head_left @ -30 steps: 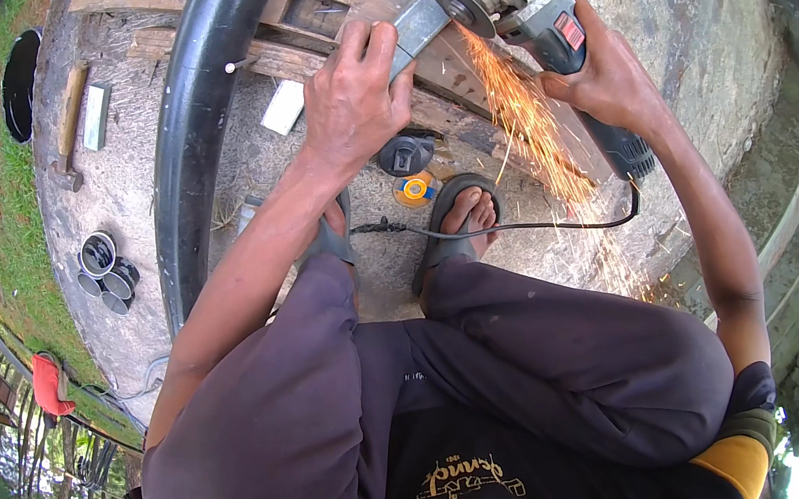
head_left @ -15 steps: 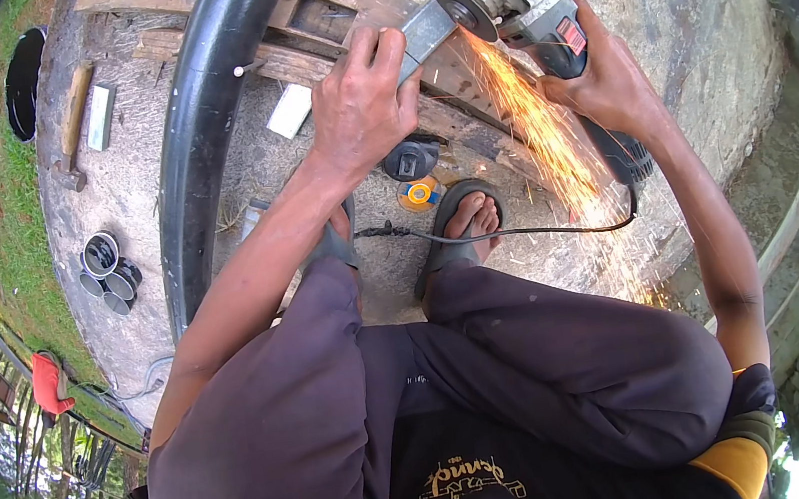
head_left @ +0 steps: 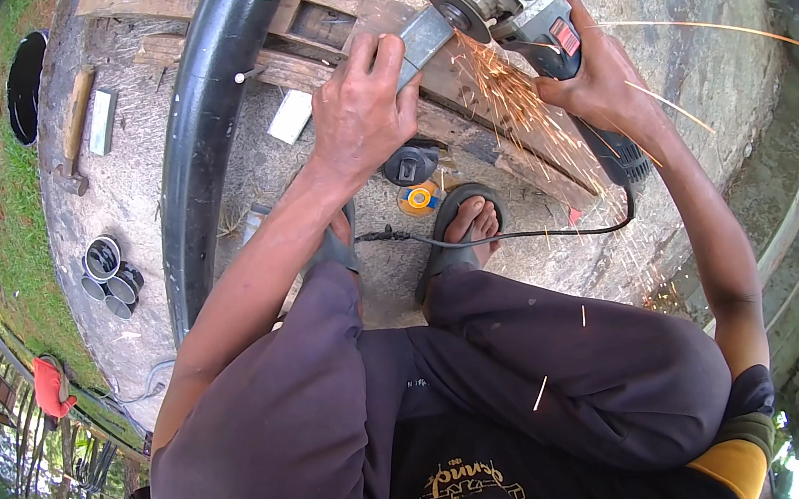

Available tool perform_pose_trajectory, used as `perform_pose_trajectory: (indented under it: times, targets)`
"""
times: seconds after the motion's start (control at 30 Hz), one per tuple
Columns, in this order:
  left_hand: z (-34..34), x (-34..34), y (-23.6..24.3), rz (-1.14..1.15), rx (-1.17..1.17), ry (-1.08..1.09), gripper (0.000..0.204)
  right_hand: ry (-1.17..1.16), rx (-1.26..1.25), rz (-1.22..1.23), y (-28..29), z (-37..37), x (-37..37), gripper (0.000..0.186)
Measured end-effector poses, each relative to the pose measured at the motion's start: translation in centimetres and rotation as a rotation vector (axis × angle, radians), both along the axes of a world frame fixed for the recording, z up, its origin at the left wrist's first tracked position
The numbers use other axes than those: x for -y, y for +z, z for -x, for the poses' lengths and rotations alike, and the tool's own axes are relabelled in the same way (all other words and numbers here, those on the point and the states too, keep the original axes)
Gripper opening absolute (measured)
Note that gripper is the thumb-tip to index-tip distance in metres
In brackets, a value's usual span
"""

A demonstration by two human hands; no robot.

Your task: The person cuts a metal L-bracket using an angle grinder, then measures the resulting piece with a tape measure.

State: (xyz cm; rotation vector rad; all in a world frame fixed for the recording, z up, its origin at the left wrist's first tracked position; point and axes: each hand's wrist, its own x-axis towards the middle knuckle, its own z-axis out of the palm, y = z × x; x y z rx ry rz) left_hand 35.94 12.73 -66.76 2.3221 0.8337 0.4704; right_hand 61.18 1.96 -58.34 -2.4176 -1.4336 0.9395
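My right hand (head_left: 609, 80) is wrapped round the body of an angle grinder (head_left: 541, 24), its fingers closed on the grey and black housing. The grinder's disc (head_left: 457, 12) touches the end of a rectangular grey metal tube (head_left: 423, 42), and orange sparks spray down from there towards the floor. My left hand (head_left: 365, 103) grips that tube from the near side, fingers curled over it. Under the tube lies a weathered wooden pallet frame (head_left: 469, 89). From the grinder's rear a black cord (head_left: 559, 232) runs left past my sandalled foot.
A large curved black pipe (head_left: 208, 133) crosses the left side. Beyond it lie a hammer (head_left: 76, 125), a short metal tube piece (head_left: 102, 120) and several round black-and-silver pieces (head_left: 110, 272). A tape measure (head_left: 411, 164) and a yellow-blue roll (head_left: 420, 196) sit near my feet (head_left: 471, 220).
The spark stream has become thinner and more scattered, with a few streaks flying right and over my leg. The grinder has shifted very slightly left; both hands keep their hold.
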Motion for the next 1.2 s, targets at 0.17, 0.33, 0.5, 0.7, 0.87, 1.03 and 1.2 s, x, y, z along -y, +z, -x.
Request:
perform_pose_trajectory:
  times: [0.17,0.33,0.5,0.7,0.87,1.03,1.2]
  targets:
    - [-0.1,0.0,0.3,-0.006,-0.034,-0.018,0.034,-0.026,-0.086,0.117,1.2,0.1,-1.2,0.101]
    - [-0.2,-0.1,0.5,0.000,-0.033,-0.025,0.034,0.018,-0.028,0.056,0.7,0.1,-1.6,0.094]
    - [0.0,-0.1,0.6,0.002,-0.025,-0.024,0.036,0.022,-0.060,0.095,1.2,0.1,-2.1,0.101]
    - [0.0,-0.1,0.5,0.003,-0.036,-0.028,0.035,-0.067,-0.110,0.197,2.4,0.7,-1.5,0.104]
    - [-0.4,0.0,0.3,-0.021,-0.033,-0.030,0.032,-0.059,-0.090,0.153,1.2,0.1,0.4,0.102]
    - [-0.2,-0.2,0.0,-0.054,-0.060,-0.020,0.033,-0.050,-0.090,0.186,1.0,0.0,1.9,0.099]
    - [-0.1,-0.3,0.0,-0.039,-0.032,-0.016,0.035,-0.180,-0.117,0.238,2.4,0.3,4.7,0.095]
